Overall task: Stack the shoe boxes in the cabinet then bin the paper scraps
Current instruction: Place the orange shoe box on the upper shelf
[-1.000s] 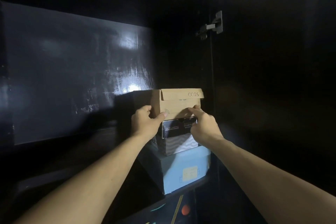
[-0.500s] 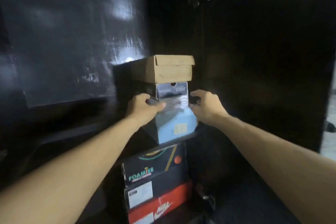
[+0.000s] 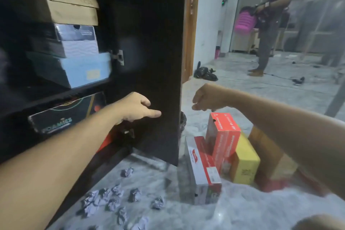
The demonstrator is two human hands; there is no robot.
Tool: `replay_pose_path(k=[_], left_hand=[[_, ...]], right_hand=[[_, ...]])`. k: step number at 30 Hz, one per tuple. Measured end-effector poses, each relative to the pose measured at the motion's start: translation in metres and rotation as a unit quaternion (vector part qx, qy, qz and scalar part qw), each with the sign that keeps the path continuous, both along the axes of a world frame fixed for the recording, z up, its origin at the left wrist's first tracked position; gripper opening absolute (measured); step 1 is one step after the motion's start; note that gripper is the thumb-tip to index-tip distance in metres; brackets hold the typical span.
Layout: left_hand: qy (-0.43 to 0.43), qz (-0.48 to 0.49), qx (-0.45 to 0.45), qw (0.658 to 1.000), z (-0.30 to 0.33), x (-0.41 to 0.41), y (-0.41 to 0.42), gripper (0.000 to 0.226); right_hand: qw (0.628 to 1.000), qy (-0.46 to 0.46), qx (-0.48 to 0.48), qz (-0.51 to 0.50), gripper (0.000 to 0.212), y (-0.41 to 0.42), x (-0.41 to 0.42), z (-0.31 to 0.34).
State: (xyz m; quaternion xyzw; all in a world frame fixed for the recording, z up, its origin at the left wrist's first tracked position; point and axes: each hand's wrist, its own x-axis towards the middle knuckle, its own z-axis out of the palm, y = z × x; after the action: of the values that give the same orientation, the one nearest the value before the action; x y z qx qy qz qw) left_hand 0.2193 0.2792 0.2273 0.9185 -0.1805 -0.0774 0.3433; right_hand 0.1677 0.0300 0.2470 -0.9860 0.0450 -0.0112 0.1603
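On a shelf of the dark cabinet [image 3: 155, 24], a tan cardboard box [image 3: 72, 8] tops a black-and-white box [image 3: 78, 40] and a light blue box [image 3: 84, 70]. Below the shelf lies a black "Foamies" box [image 3: 61, 115]. My left hand [image 3: 135, 107] hovers empty in front of the open cabinet door, fingers loosely apart. My right hand [image 3: 207, 98] hangs empty above the floor boxes: a tall red box [image 3: 223, 136], a red-and-white box [image 3: 202, 170], a yellow box [image 3: 244, 160] and a brown box [image 3: 268, 147]. Several crumpled paper scraps [image 3: 113, 198] lie on the floor.
The marble floor [image 3: 242, 211] spreads right of the cabinet. A black bag [image 3: 204, 73] sits by a wooden door frame [image 3: 190, 24]. A person [image 3: 270, 22] stands at the back right beside pink stacked stools [image 3: 244, 21]. Cables trail across the far floor.
Both hands have let go of the stacked boxes and drawn back out of the cabinet. My view has swung right and down, revealing the floor boxes and scraps.
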Motion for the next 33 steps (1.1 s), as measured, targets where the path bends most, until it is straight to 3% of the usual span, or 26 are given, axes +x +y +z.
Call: replay_pose_path(k=[4,9,12,18,20,24,28,33], left_hand=[[0.039,-0.050,-0.008,0.998,-0.034,-0.026,-0.052,0.066],[0.079,-0.106,0.024,0.991,-0.082,-0.037,-0.118,0.059],[0.088,-0.133,0.053,0.986,-0.110,-0.032,-0.162,0.064],[0.079,-0.189,0.074,0.976,-0.152,-0.021,-0.272,0.052],[0.075,-0.199,0.053,0.976,-0.163,-0.023,-0.310,0.046],[0.084,-0.225,0.029,0.970,-0.181,-0.034,-0.385,0.064],[0.020,-0.259,0.034,0.965,-0.188,-0.051,-0.447,0.065],[-0.028,-0.292,0.025,0.956,-0.191,-0.074,-0.510,0.064]], right_hand=[[0.991,0.108,-0.026,-0.076,0.035,-0.061,-0.043,-0.022],[0.972,0.174,-0.040,-0.153,0.037,-0.139,-0.071,-0.069],[0.971,0.119,-0.067,-0.194,0.024,-0.190,-0.081,-0.099],[0.953,-0.011,-0.011,-0.304,0.013,-0.287,-0.095,-0.161],[0.935,-0.055,-0.011,-0.349,0.021,-0.318,-0.101,-0.174],[0.903,-0.075,-0.037,-0.422,0.037,-0.375,-0.116,-0.196],[0.867,-0.108,-0.081,-0.480,0.059,-0.420,-0.130,-0.209],[0.883,0.004,-0.031,-0.467,0.096,-0.455,-0.137,-0.205]])
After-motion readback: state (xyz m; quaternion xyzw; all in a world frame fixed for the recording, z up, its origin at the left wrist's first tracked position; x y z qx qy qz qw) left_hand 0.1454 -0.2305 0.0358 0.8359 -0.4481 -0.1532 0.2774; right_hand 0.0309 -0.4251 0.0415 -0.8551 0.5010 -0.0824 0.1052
